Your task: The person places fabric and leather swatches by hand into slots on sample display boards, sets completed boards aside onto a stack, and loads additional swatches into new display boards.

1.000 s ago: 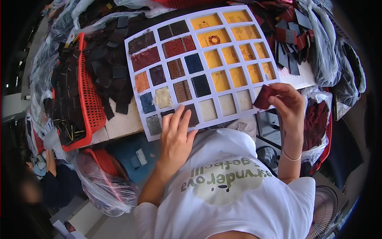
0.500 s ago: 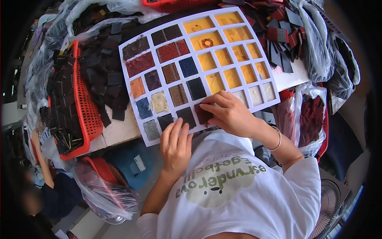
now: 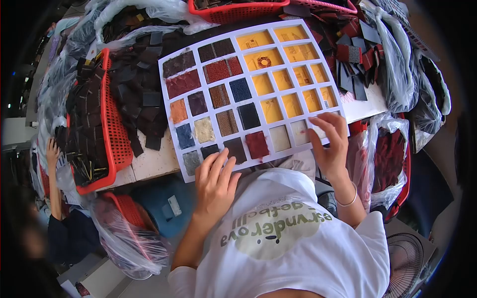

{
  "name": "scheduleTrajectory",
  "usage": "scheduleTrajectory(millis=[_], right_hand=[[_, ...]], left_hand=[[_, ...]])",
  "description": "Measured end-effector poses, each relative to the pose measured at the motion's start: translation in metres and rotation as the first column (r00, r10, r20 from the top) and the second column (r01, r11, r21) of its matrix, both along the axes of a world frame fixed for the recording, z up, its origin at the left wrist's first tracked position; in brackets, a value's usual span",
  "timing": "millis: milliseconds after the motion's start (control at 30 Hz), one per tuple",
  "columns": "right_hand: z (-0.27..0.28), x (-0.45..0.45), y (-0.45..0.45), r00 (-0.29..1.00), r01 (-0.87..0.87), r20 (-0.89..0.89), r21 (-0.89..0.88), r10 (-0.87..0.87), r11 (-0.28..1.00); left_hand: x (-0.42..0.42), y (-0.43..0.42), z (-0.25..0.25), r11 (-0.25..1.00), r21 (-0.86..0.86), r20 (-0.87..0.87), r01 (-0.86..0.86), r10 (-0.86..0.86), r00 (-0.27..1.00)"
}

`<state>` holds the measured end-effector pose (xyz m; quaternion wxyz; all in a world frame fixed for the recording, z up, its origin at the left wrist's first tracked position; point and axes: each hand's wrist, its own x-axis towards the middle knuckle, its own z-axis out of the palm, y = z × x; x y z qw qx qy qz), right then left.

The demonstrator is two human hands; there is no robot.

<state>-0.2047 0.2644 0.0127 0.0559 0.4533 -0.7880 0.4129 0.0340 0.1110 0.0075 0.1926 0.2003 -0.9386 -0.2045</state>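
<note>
A white sample board (image 3: 228,93) with rows of compartments leans at the table edge before me. Its left part holds carpet swatches; the right compartments show yellow backing. A dark red swatch (image 3: 257,145) lies in the bottom row, right of a dark grey swatch (image 3: 235,149). My left hand (image 3: 215,181) rests on the board's near edge, over the dark swatches, fingers spread and holding nothing. At the lower right of the board, my right hand (image 3: 330,144) is over the pale bottom-row compartments, fingers apart with nothing between them.
A red basket (image 3: 115,129) of dark pieces stands left, beside piled dark swatches (image 3: 149,99). More swatches (image 3: 355,54) lie at the back right. A plastic-lined basket (image 3: 390,156) is at right. Another person's arm (image 3: 53,174) shows at far left; a fan (image 3: 405,258) is lower right.
The dark red swatch went from my right hand into the bottom-row compartment. My right hand let go and moved back to the right. My left hand stayed at the board's near edge.
</note>
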Motion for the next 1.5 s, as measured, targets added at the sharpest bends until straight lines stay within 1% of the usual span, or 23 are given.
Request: scheduleTrajectory(millis=[33,67,100,133,167,200,233,333,367,433,500,567,600,700,767,833,933,1067,1100,1200,1300,1367,1500], right_hand=[[-0.009,-0.009,0.021,0.975,0.219,-0.011,-0.043,-0.22,0.975],[-0.023,-0.019,0.046,0.915,0.396,0.095,-0.019,-0.393,0.918],[-0.046,-0.028,0.074,0.805,0.503,0.387,-0.044,-0.449,0.863],[-0.066,-0.037,0.096,0.727,0.525,0.571,-0.106,-0.381,0.844],[-0.06,-0.034,0.097,0.55,0.57,0.772,-0.07,-0.317,0.818],[-0.05,-0.03,0.098,0.351,0.509,0.932,-0.109,-0.091,0.854],[-0.039,-0.025,0.096,0.107,0.449,0.984,-0.174,0.141,0.876],[-0.05,-0.023,0.083,0.106,0.386,0.909,-0.411,0.403,0.826],[-0.049,-0.026,0.08,0.132,0.368,0.926,-0.378,0.355,0.85],[-0.012,-0.018,0.056,0.197,0.342,0.945,-0.314,0.259,0.886],[-0.01,-0.025,0.062,0.205,0.258,0.929,-0.355,0.308,0.898],[0.021,-0.025,0.058,0.194,0.217,0.905,-0.416,0.378,0.883],[0.038,-0.025,0.054,0.199,0.215,0.861,-0.504,0.468,0.836],[0.074,-0.031,0.044,0.27,0.229,0.773,-0.631,0.574,0.741],[0.099,-0.043,0.034,0.322,0.197,0.691,-0.717,0.647,0.669],[0.111,-0.076,0.025,0.298,0.049,0.59,-0.794,0.75,0.606],[0.115,-0.132,-0.007,0.239,0.054,0.538,-0.838,0.808,0.542],[0.111,-0.212,-0.068,0.176,0.069,0.433,-0.901,0.884,0.428],[0.113,-0.225,-0.085,0.166,0.124,0.424,-0.905,0.89,0.408],[0.091,-0.28,-0.142,0.185,0.158,0.396,-0.915,0.899,0.371],[0.088,-0.313,-0.185,0.186,0.274,0.352,-0.915,0.917,0.296],[0.086,-0.346,-0.194,0.195,0.237,0.313,-0.935,0.93,0.265],[0.102,-0.368,-0.191,0.214,0.135,0.302,-0.951,0.929,0.278]], left_hand=[[0.003,-0.001,0.001,0.998,-0.018,-0.02,-0.056,0.055,0.998],[0.007,-0.003,0.002,0.993,-0.033,-0.039,-0.112,0.111,0.993],[0.011,-0.005,0.003,0.985,-0.047,-0.057,-0.168,0.166,0.985],[0.017,-0.012,-0.004,0.963,-0.061,-0.114,-0.262,0.254,0.961],[0.02,-0.018,-0.004,0.92,-0.053,-0.12,-0.389,0.381,0.917],[0.023,-0.025,-0.007,0.874,-0.024,-0.127,-0.486,0.479,0.868],[0.027,-0.033,-0.01,0.818,0.005,-0.139,-0.575,0.57,0.81],[0.038,-0.047,-0.019,0.764,0.233,-0.049,-0.601,0.627,0.778],[0.042,-0.049,-0.022,0.743,0.316,-0.012,-0.59,0.625,0.78],[0.043,-0.046,-0.026,0.807,0.133,-0.067,-0.575,0.586,0.808],[0.044,-0.044,-0.029,0.823,0.064,-0.102,-0.564,0.568,0.817],[0.049,-0.044,-0.028,0.728,0.389,-0.077,-0.565,0.637,0.767],[0.048,-0.045,-0.026,0.677,0.496,-0.135,-0.544,0.679,0.721],[0.059,-0.055,-0.029,0.632,0.525,-0.198,-0.57,0.742,0.64],[0.057,-0.058,-0.026,0.641,0.509,-0.237,-0.575,0.746,0.622],[0.052,-0.06,-0.021,0.667,0.473,-0.281,-0.576,0.734,0.618],[0.031,-0.054,-0.005,0.707,0.449,-0.34,-0.547,0.701,0.627],[0.004,-0.054,0.0,0.809,0.291,-0.393,-0.51,0.587,0.708],[-0.002,-0.056,-0.001,0.831,0.201,-0.383,-0.519,0.554,0.739],[-0.026,-0.059,-0.006,0.862,0.074,-0.388,-0.501,0.487,0.782],[-0.045,-0.058,-0.02,0.857,0.009,-0.278,-0.515,0.497,0.822],[-0.053,-0.058,-0.03,0.835,-0.109,-0.101,-0.54,0.531,0.842],[-0.059,-0.055,-0.015,0.841,-0.081,-0.082,-0.535,0.529,0.844]])
